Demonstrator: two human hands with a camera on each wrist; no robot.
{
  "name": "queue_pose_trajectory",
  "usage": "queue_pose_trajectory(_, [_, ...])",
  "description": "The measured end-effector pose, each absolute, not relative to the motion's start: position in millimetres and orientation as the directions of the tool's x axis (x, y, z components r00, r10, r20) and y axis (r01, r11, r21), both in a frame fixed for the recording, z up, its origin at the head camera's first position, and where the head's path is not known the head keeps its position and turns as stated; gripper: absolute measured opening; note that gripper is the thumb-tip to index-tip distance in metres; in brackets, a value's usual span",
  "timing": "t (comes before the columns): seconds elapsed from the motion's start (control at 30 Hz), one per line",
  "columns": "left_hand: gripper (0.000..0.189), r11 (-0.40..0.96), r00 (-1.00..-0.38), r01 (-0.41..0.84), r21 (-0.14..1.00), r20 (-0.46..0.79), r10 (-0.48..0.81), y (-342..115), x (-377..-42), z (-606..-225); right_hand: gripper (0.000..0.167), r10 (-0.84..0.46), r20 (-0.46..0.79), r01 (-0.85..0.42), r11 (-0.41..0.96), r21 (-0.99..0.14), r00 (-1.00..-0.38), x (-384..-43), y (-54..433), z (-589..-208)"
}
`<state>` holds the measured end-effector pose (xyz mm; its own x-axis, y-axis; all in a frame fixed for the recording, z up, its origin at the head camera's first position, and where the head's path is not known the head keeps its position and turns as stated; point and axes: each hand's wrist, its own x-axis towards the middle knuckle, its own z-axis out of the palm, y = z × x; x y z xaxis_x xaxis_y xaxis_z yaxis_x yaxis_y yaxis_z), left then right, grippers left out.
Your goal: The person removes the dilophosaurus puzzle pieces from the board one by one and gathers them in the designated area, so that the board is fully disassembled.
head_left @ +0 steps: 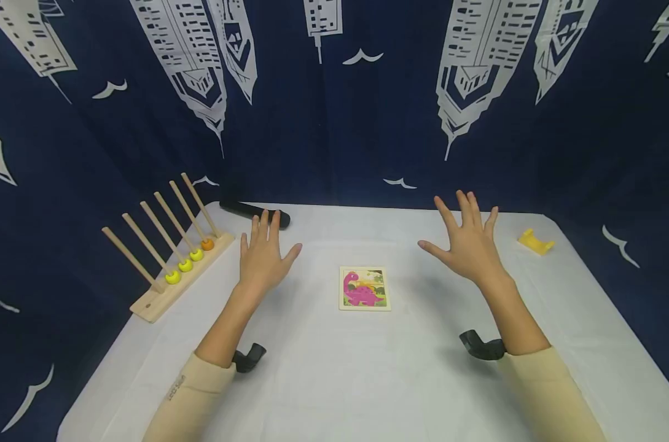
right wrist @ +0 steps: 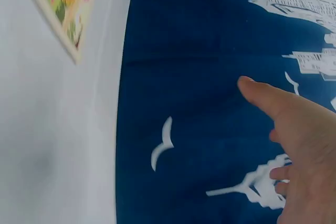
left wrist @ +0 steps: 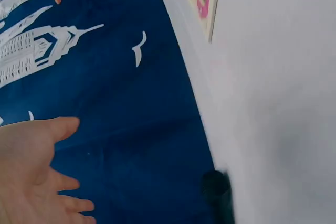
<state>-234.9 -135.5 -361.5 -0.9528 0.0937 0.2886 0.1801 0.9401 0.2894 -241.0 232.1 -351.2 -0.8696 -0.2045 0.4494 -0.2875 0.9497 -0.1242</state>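
Both hands are held over the white table with fingers spread and nothing in them. My left hand point(head_left: 261, 261) is nearest to a black rod-shaped object point(head_left: 251, 212), its fingertips overlapping that object's right end in the head view. My right hand point(head_left: 469, 245) hovers to the right, thumb pointing inward. Between the hands lies a small square dinosaur puzzle point(head_left: 364, 288), pink dinosaur on a pale wooden frame. Its corner shows in the left wrist view and the right wrist view, apart from either hand.
A wooden peg stand point(head_left: 182, 282) with several upright pegs is at the left; yellow rings point(head_left: 172, 277) and an orange ring point(head_left: 207, 244) sit low on some pegs. A small yellow piece point(head_left: 535, 242) lies far right. Behind the table point(head_left: 340, 380) hangs a dark blue printed curtain point(head_left: 334, 123).
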Motion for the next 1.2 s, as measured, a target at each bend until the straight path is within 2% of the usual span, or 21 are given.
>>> queue_pose_trajectory(0.17, [0.076, 0.879, -0.909, 0.247, 0.407, 0.412, 0.065, -123, -234, -386, 0.079, -0.201, 0.516, -0.377, 0.888, -0.263, -0.833, -248, 202, -370])
queue_pose_trajectory(0.3, [0.07, 0.842, -0.888, 0.28, 0.462, 0.457, 0.045, -113, -234, -412, 0.07, -0.161, 0.513, -0.407, 0.815, -0.413, -0.843, -254, 177, -391])
queue_pose_trajectory(0.53, [0.067, 0.794, -0.938, 0.24, 0.559, 0.345, 0.04, -100, -234, -451, 0.059, -0.099, 0.453, -0.393, 0.679, -0.62, -0.886, -268, 149, -433])
queue_pose_trajectory(0.7, [0.071, 0.755, -0.958, 0.257, 0.603, 0.26, 0.119, -87, -238, -471, 0.056, -0.091, 0.353, -0.335, 0.596, -0.73, -0.931, -273, 138, -455])
queue_pose_trajectory(0.8, [0.074, 0.748, -0.954, 0.297, 0.593, 0.227, 0.198, -80, -240, -483, 0.054, -0.126, 0.31, -0.326, 0.553, -0.767, -0.942, -274, 135, -465])
queue_pose_trajectory(1.0, [0.077, 0.748, -0.931, 0.363, 0.555, 0.188, 0.312, -75, -241, -496, 0.049, -0.241, 0.291, -0.376, 0.524, -0.764, -0.926, -277, 130, -481])
queue_pose_trajectory(1.2, [0.078, 0.804, -0.906, 0.423, 0.418, 0.164, 0.391, -78, -241, -501, 0.041, -0.293, 0.283, -0.404, 0.577, -0.709, -0.914, -280, 124, -489])
